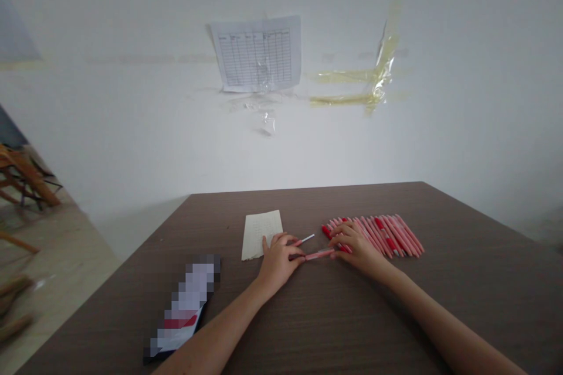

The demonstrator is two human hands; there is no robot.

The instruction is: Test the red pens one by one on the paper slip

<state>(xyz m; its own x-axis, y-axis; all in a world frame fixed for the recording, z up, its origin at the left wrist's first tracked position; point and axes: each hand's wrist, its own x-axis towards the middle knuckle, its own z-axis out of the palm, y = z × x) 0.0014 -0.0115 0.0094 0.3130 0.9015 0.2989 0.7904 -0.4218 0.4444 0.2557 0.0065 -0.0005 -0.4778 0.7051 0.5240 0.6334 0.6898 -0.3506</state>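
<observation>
On the brown table (334, 316), my left hand (278, 259) rests beside a folded white paper (260, 233). Its fingers are curled round a thin white refill (307, 239) and pinch the dark end of a pink pen barrel (317, 255). My right hand (357, 246) pinches the other end of that same barrel. It lies over the near end of a row of several pink and red pens (387, 234) laid side by side.
A blurred dark and white object (185, 304) lies at the table's front left. The white wall behind carries a taped printed sheet (257, 53) and yellowed tape strips (373, 79). Wooden chair parts (21, 179) stand on the floor at the left.
</observation>
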